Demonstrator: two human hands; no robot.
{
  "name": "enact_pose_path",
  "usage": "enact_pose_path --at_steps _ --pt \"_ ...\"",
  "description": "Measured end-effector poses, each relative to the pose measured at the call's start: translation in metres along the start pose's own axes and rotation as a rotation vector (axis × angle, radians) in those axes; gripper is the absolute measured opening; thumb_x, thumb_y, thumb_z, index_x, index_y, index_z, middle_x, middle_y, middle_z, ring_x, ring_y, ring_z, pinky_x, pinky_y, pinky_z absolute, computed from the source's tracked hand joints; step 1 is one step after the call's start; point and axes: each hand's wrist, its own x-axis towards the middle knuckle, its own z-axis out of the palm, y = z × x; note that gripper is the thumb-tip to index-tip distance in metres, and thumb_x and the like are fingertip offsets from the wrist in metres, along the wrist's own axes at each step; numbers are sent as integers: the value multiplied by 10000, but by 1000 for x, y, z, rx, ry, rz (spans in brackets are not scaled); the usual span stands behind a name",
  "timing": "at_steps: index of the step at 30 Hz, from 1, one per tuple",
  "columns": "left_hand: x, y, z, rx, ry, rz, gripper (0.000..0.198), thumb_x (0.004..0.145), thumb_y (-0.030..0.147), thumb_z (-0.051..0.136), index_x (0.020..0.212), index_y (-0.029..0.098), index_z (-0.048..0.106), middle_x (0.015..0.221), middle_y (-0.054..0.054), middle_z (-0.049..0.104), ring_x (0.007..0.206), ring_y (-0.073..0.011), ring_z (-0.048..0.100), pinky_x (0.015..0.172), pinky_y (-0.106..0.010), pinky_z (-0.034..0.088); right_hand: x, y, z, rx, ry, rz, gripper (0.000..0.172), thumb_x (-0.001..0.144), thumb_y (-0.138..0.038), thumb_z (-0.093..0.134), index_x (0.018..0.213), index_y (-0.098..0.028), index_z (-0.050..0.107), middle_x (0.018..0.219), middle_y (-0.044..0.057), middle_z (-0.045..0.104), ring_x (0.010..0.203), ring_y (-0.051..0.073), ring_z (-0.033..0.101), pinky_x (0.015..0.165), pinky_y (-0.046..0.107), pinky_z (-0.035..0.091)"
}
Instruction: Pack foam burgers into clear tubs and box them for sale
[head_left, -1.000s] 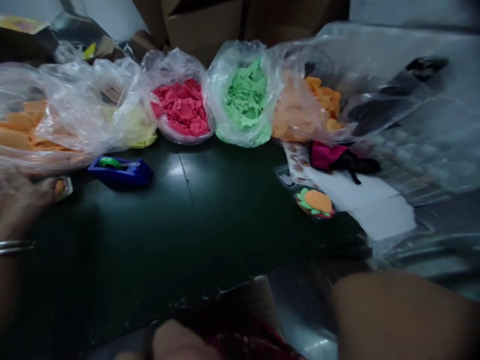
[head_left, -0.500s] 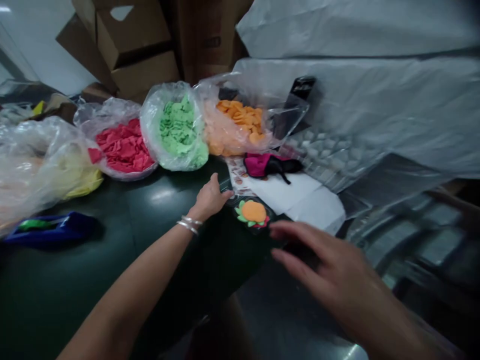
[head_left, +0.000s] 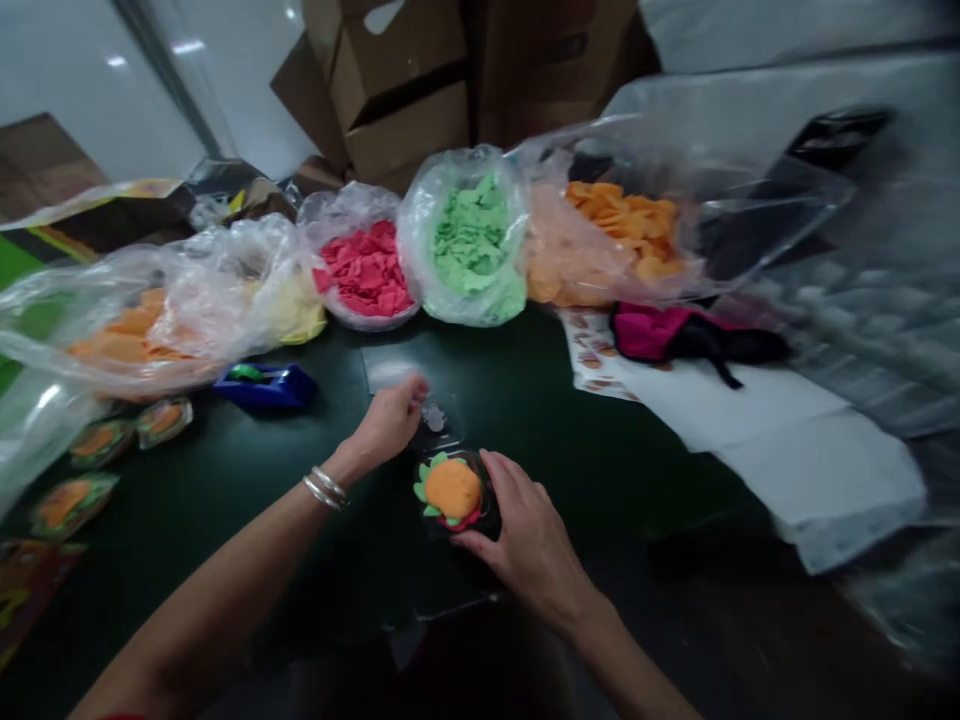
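A clear plastic clamshell box (head_left: pixel 487 500) lies in front of me on the dark green table. Inside its base sits a toy burger (head_left: pixel 453 488) of orange, green and red pieces. My right hand (head_left: pixel 525 530) grips the base from the right, thumb at the near side and fingers at the far side. The clear plastic lid (head_left: pixel 439 420) is folded back, away from me. At the lid's far left corner is my left hand (head_left: pixel 390 418), its fingers curled closed on the edge. Two silver bangles circle the left wrist.
Bags of red (head_left: pixel 367 270), green (head_left: pixel 471 235) and orange pieces (head_left: pixel 630 225) line the back. A blue tape dispenser (head_left: pixel 266 387) and several packed burgers (head_left: pixel 71 503) are at left. A pink-and-black pouch (head_left: pixel 675 335) and white paper sheets (head_left: pixel 757 415) lie at right.
My view has swung left. My right hand, open and apart from the box before, now grips its base. The left fingers, spread earlier, have closed at the lid.
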Motion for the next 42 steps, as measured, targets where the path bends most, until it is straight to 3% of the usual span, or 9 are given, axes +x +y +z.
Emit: enact_pose_path --at_steps 4,9,14,17,20,26,33,37,42 --pt "-30 -9 -22 -212 41 -41 271 789 99 495 1035 188 563 925 -38 686 813 -150 644 737 -268 517 11 -12 9 -11 -19 19 908 638 -341 796 1388 -163 316 1217 207 599 1066 372 595 803 503 498" --pt "-47 -13 -23 -454 -6 -49 383 811 96 452 1172 154 569 1052 -79 668 882 -162 626 792 -301 517 6 -20 2 -59 -60 -15 927 655 -306 790 1419 -146 289 1342 223 489 1202 377 490 888 518 462" --pt "-30 -14 -18 -463 -181 -12 426 810 46 391 1191 101 574 978 -91 692 742 -142 623 714 -285 524 18 -41 -11 -83 -150 -334 708 674 -305 796 1289 -145 484 1346 193 510 1286 392 370 1000 580 331" --pt "-17 -8 -17 -426 -238 53 401 818 46 405 1161 118 601 1037 -86 694 797 -138 634 732 -257 522 33 -47 -8 -65 -263 -499 564 671 -348 810 1159 -165 594 1228 149 612 1192 377 455 974 575 342" --pt "-10 -3 -17 -399 -256 86 374 835 48 412 1143 117 614 1066 -87 696 869 -144 637 793 -264 517 40 -42 2 -26 -249 -545 451 709 -362 780 1084 -161 631 1118 142 651 1064 329 531 932 533 388" --pt "-9 -3 -20 -387 -283 116 386 824 17 417 1138 121 616 1081 -84 699 946 -149 639 864 -271 501 33 -33 14 40 -111 -544 414 791 -454 687 1041 -133 609 1011 150 676 988 304 566 927 525 382" --pt "-14 -3 -22 -356 -233 141 356 862 74 413 1160 111 605 1102 -101 690 971 -164 634 887 -285 494 35 -30 5 67 -128 -553 515 783 -538 660 1076 -121 581 1069 174 653 1027 330 565 946 562 377" --pt "-17 -7 -19 -408 -229 126 373 862 65 389 1170 106 594 1086 -108 689 925 -158 642 853 -289 510 21 -12 -15 112 -5 -477 484 818 -347 675 1222 -140 507 1218 202 557 1160 348 496 946 563 404" --pt "-21 -10 -18 -425 -197 123 379 847 68 405 1159 152 603 1016 -66 702 894 -158 639 845 -312 513 -12 -9 -17 192 75 -283 255 822 -140 634 1066 -212 614 965 87 616 916 241 580 762 407 515"
